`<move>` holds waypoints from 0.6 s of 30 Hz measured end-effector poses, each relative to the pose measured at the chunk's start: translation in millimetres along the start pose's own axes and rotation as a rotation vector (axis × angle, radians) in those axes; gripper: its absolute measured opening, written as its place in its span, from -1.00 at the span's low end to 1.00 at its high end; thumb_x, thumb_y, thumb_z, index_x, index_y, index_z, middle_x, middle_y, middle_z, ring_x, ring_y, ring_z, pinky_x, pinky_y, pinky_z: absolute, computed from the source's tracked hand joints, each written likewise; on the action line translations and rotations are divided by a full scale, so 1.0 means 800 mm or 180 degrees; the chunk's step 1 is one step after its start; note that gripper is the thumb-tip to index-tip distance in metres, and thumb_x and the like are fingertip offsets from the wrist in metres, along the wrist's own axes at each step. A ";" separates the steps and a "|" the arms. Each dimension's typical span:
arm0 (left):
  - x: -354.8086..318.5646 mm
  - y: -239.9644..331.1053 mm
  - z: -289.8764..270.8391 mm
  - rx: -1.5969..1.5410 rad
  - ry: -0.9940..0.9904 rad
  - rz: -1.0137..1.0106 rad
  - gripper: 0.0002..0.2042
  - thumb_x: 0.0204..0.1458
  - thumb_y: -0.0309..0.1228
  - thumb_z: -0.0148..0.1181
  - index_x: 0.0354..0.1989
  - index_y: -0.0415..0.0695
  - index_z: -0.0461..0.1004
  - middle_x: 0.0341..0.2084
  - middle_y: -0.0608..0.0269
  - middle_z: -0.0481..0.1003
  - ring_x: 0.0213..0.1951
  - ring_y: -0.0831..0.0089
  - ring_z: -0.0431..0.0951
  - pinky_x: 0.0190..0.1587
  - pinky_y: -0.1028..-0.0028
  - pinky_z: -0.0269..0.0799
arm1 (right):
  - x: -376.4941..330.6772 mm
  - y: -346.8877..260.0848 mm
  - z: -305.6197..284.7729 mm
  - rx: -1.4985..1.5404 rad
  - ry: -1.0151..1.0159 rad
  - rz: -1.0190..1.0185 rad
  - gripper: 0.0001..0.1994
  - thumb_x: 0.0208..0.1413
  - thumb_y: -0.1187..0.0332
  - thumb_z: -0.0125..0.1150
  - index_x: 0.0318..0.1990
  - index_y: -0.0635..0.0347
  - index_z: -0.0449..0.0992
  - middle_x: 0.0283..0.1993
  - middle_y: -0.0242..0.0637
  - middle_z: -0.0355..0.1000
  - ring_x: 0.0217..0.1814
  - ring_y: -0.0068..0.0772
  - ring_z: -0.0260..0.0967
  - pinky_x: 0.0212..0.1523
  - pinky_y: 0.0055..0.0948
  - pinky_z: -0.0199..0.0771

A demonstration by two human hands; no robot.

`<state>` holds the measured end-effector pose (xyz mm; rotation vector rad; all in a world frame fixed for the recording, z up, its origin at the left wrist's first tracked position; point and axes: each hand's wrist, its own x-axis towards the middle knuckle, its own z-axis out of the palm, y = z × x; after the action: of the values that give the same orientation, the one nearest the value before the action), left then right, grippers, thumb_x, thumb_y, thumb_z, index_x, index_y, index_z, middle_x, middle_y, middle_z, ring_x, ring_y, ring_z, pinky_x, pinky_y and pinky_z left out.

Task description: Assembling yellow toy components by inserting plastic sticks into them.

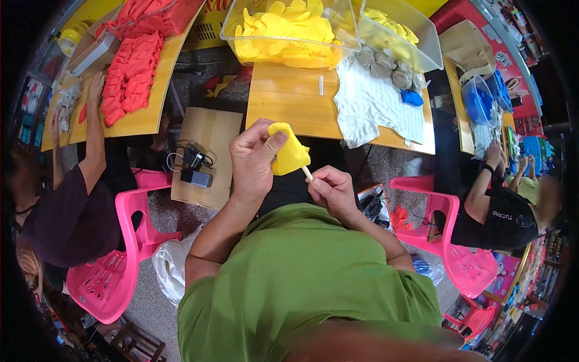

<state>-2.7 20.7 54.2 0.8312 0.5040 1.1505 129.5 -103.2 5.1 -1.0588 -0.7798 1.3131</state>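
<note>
Over my lap, my left hand pinches a small yellow fabric piece between thumb and fingers. My right hand grips a thin pale stick, whose far end meets the lower right corner of the yellow piece. Whether the stick's tip goes inside the fabric is hidden. Ahead of my hands stands a wooden table. On it a clear plastic bin is heaped with similar yellow pieces.
A white striped cloth, beige bundles and a blue bundle lie at the table's right. Another bin stands behind. Co-workers sit on both sides by pink chairs. Red fabric pieces cover the left table; cardboard lies below.
</note>
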 end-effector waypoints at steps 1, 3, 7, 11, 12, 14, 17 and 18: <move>0.000 0.001 0.003 0.0045 -0.0029 0.0046 -0.95 -0.05 -0.59 0.20 -0.43 -0.32 0.48 -0.47 0.32 0.42 -0.40 0.62 0.39 -0.30 0.63 0.31 | 0.001 0.000 0.001 -0.0085 0.0036 -0.0076 -0.87 0.12 0.41 0.06 -0.32 0.32 0.41 -0.68 -0.39 0.23 -0.75 -0.72 -0.02 -0.75 -0.68 -0.12; 0.001 0.004 0.005 0.0088 -0.0058 0.0092 -0.96 -0.05 -0.60 0.19 -0.44 -0.31 0.47 -0.47 0.33 0.42 -0.41 0.63 0.38 -0.31 0.65 0.30 | 0.003 0.001 0.002 -0.0170 0.0074 -0.0152 -0.88 0.12 0.43 0.06 -0.32 0.33 0.41 -0.67 -0.39 0.24 -0.74 -0.73 -0.02 -0.75 -0.68 -0.11; 0.002 0.012 0.007 0.0548 -0.0298 0.0118 -0.96 -0.06 -0.61 0.19 -0.46 -0.32 0.47 -0.50 0.33 0.41 -0.44 0.65 0.38 -0.37 0.66 0.28 | 0.003 0.003 -0.004 -0.0306 -0.0021 -0.0252 -0.93 0.10 0.48 0.07 -0.31 0.31 0.42 -0.61 -0.43 0.27 -0.67 -0.74 0.07 -0.68 -0.70 0.00; 0.006 0.022 0.003 0.0975 -0.0544 0.0093 -0.96 -0.06 -0.60 0.20 -0.48 -0.32 0.47 -0.54 0.34 0.41 -0.48 0.66 0.37 -0.42 0.66 0.27 | 0.005 -0.004 -0.016 -0.1116 -0.0178 -0.0371 -0.93 0.09 0.48 0.09 -0.35 0.30 0.44 -0.56 -0.43 0.30 -0.59 -0.74 0.15 -0.60 -0.67 0.12; 0.008 0.021 0.001 0.0975 -0.0556 0.0083 -0.96 -0.06 -0.60 0.20 -0.48 -0.32 0.47 -0.54 0.34 0.41 -0.48 0.66 0.37 -0.42 0.66 0.27 | 0.007 -0.007 -0.018 -0.1113 -0.0163 -0.0371 -0.93 0.09 0.48 0.09 -0.35 0.30 0.44 -0.56 -0.43 0.30 -0.59 -0.74 0.15 -0.60 -0.67 0.12; 0.013 0.016 -0.006 0.0954 -0.0220 0.0148 -0.95 -0.02 -0.56 0.18 -0.45 -0.30 0.48 -0.54 0.35 0.43 -0.47 0.65 0.40 -0.40 0.65 0.31 | 0.011 -0.015 -0.021 -0.1662 -0.0205 -0.0549 -0.93 0.06 0.49 0.10 -0.38 0.31 0.44 -0.55 -0.41 0.31 -0.59 -0.71 0.16 -0.58 -0.64 0.16; 0.038 0.008 -0.021 0.0038 0.0508 -0.0472 -0.94 0.02 -0.52 0.14 -0.39 -0.27 0.47 -0.51 0.33 0.46 -0.42 0.62 0.46 -0.35 0.61 0.39 | 0.024 -0.033 -0.043 -0.2484 -0.0180 -0.0787 -0.95 0.03 0.51 0.13 -0.39 0.31 0.44 -0.53 -0.36 0.32 -0.59 -0.64 0.16 -0.57 -0.59 0.18; 0.047 0.002 -0.031 -0.0258 0.0553 -0.0525 -0.89 0.06 -0.46 0.11 -0.32 -0.25 0.45 -0.43 0.28 0.49 -0.37 0.53 0.51 -0.28 0.52 0.45 | 0.028 -0.038 -0.057 -0.2501 -0.0082 -0.0733 -0.94 0.01 0.50 0.15 -0.39 0.31 0.44 -0.54 -0.35 0.31 -0.57 -0.60 0.16 -0.55 -0.57 0.18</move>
<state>-8.9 63.9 42.4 0.6109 0.6530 1.0880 185.3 -87.1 14.5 -1.5008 -1.4525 0.8208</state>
